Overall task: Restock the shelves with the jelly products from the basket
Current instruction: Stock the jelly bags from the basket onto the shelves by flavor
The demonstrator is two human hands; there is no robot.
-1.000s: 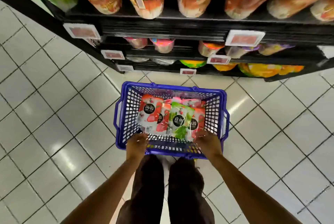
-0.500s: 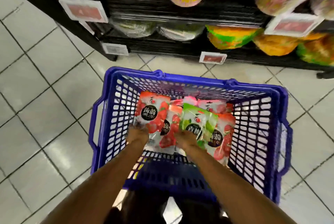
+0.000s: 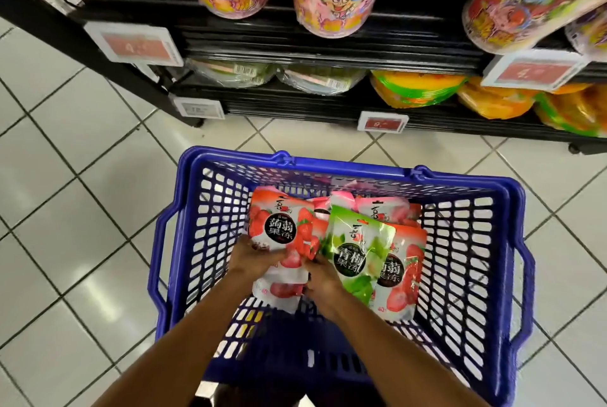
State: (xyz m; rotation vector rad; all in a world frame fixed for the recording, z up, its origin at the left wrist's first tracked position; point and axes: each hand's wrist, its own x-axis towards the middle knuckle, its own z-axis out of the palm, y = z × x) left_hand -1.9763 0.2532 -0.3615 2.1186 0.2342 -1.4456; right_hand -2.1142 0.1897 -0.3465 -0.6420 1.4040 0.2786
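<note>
Head view: left hand (image 3: 253,258) and right hand (image 3: 323,280), now closer together, grip pouches (image 3: 279,229).

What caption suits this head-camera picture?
Left hand and right hand grip jelly pouches in a blue basket before stocked shelves.

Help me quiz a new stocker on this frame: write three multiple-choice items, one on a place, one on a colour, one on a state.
1. Where do the jelly pouches lie? A) on the floor B) in the blue basket C) on a shelf
2. What colour is the odd pouch among the red ones? A) yellow B) purple C) green
3. The left hand: A) holds a red pouch B) hangs free C) grips a pink tub
Key: 1B, its walls surround them; 2C, one green pouch overlaps the red; 3A, it clasps the pouch's middle.
</note>
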